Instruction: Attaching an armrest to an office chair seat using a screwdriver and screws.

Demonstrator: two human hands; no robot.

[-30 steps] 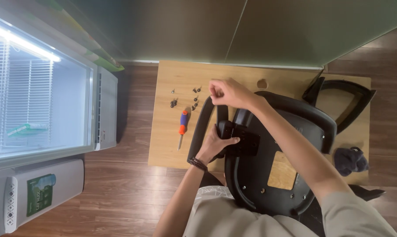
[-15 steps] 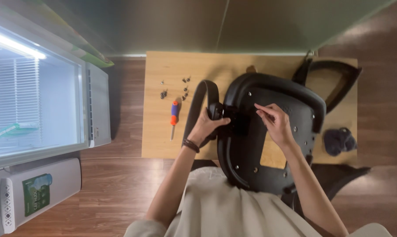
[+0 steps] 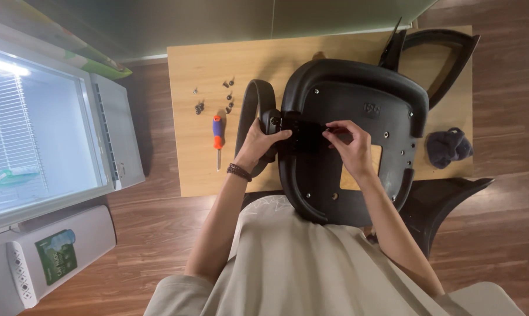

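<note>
A black chair seat (image 3: 358, 105) lies upside down on a light wooden table (image 3: 241, 64). A black curved armrest (image 3: 252, 105) stands against the seat's left edge. My left hand (image 3: 261, 140) grips the armrest's bracket where it meets the seat. My right hand (image 3: 349, 143) rests on the underside of the seat, fingertips pinched at the bracket, perhaps on a small screw that I cannot make out. An orange and blue screwdriver (image 3: 217, 133) lies to the left of the armrest. Several dark screws (image 3: 214, 96) are scattered above it.
A second black armrest (image 3: 445, 44) lies at the table's far right corner, a dark cloth (image 3: 448, 146) near the right edge. A white cabinet with an open glass door (image 3: 42, 134) stands on the left. Another black chair part (image 3: 445, 202) is on the wooden floor at right.
My right hand left the screws at the table's far side and came down onto the seat's underside at the bracket. My left hand kept hold of the armrest.
</note>
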